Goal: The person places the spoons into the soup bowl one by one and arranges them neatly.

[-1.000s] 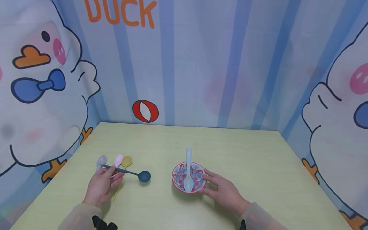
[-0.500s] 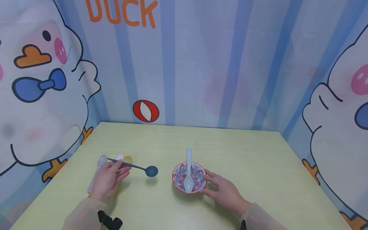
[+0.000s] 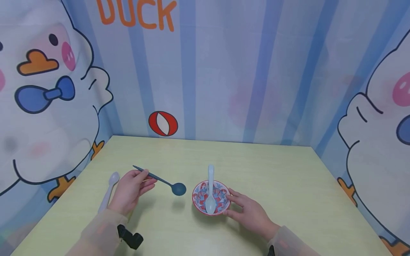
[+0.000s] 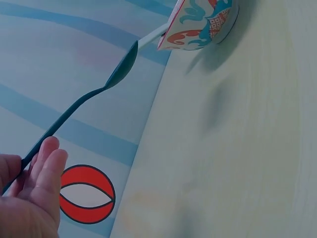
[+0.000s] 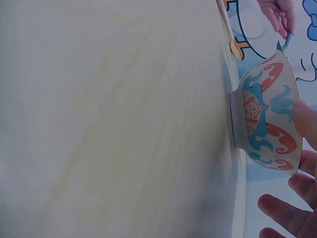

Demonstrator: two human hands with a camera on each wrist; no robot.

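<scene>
My left hand (image 3: 131, 188) pinches a dark teal spoon (image 3: 178, 189) by its handle, above the table and left of the bowl. In the left wrist view the spoon's scoop (image 4: 124, 64) points up towards the bowl. The patterned red, white and blue bowl (image 3: 199, 206) stands upright on the table. A pale spoon (image 3: 210, 192) leans inside it, handle sticking up past the far rim. My right hand (image 3: 251, 215) holds the bowl at its right rim, fingertips on the edge; in the right wrist view the lower fingers (image 5: 282, 210) spread away from it.
A lavender spoon (image 3: 110, 188) lies on the table (image 3: 272, 170), left of my left hand. Further spoons are mostly hidden behind that hand. A cartoon duck curtain (image 3: 221, 71) rises behind the table and at both sides.
My left hand has moved right and slightly away from me, bringing the teal spoon closer to the bowl and covering the pink and yellow spoons. The right hand and bowl stay put.
</scene>
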